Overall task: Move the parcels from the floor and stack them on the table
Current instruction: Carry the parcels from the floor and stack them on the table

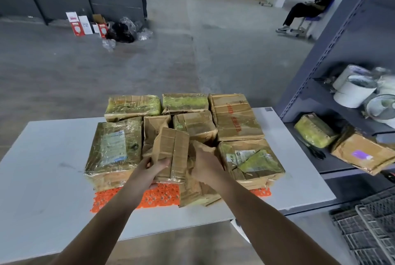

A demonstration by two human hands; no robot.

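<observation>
Crumpled brown taped parcel (171, 153), both hands gripping

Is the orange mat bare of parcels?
No, parcels cover most of the orange mat, leaving only its near edge showing.

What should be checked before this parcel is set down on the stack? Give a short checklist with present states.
1. Left hand grips the held parcel: ok.
2. Right hand steadies it: cannot tell, its contact is hidden.
3. Table has free room around the pile: ok.
4. Orange mat lies flat under the parcels: ok.
5. Landing gap beneath the held parcel clear: cannot tell.
6. Front parcel fully on the mat: not ok, it overhangs the mat's near edge.
</observation>
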